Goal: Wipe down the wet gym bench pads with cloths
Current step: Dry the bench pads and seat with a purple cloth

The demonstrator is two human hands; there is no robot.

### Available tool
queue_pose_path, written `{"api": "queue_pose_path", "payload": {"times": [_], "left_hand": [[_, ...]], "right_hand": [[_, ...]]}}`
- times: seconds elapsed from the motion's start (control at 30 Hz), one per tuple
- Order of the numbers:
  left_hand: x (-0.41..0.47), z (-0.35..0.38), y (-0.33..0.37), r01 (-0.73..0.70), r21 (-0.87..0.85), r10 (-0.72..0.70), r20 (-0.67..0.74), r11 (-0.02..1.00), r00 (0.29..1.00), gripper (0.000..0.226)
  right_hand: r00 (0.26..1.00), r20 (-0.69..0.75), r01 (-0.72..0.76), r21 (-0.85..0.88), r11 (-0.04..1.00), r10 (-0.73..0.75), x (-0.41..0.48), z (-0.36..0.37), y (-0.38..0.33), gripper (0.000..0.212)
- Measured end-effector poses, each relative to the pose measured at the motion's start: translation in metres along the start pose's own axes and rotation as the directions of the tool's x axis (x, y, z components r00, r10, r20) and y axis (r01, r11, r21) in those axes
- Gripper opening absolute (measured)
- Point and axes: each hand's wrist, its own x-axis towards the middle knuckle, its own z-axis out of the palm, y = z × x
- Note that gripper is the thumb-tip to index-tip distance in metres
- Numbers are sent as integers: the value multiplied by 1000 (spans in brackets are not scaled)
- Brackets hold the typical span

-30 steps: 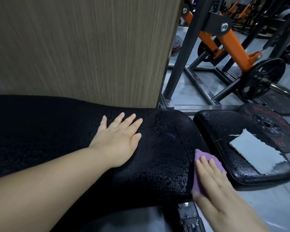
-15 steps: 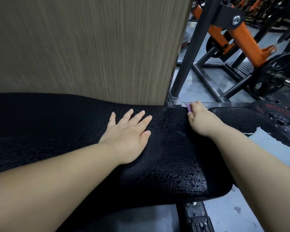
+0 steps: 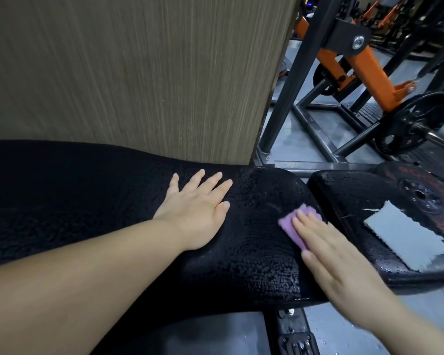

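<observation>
left grip (image 3: 192, 213) lies flat, fingers spread, on the wet long pad (image 3: 254, 252); right grip (image 3: 326, 249), fingers straight, presses a purple cloth (image 3: 290, 226) near its right end

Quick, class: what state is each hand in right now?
Left hand: open, flat on the long pad.
Right hand: open, pressing the purple cloth.

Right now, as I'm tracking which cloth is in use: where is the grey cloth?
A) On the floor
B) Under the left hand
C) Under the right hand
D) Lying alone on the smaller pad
D: the grey cloth lies flat on the smaller pad with no hand on it, while the right hand presses the purple cloth onto the long pad.
</observation>
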Motion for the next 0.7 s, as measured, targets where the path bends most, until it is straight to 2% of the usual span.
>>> {"api": "queue_pose_path", "payload": {"times": [0.17,0.27,0.4,0.53,0.7], "left_hand": [[-1,0,0,-2,1,2,0,1000,1000,53],[0,0,1,-1,1,1,2,1000,1000,53],[1,1,0,0,3,0,1,1000,1000,53],[1,0,1,3,7,-3,0,1000,1000,53],[0,-2,3,16,19,-16,18,1000,1000,53]], "right_hand": [[985,61,160,53,986,-163,-45,4,-6,51],[969,71,233,58,971,-237,-35,2,-1,48],[944,154,291,33,956,-293,9,-5,6,49],[947,232,219,42,975,-223,76,4,23,57],[963,270,21,-23,999,-14,155,12,38,52]]}}
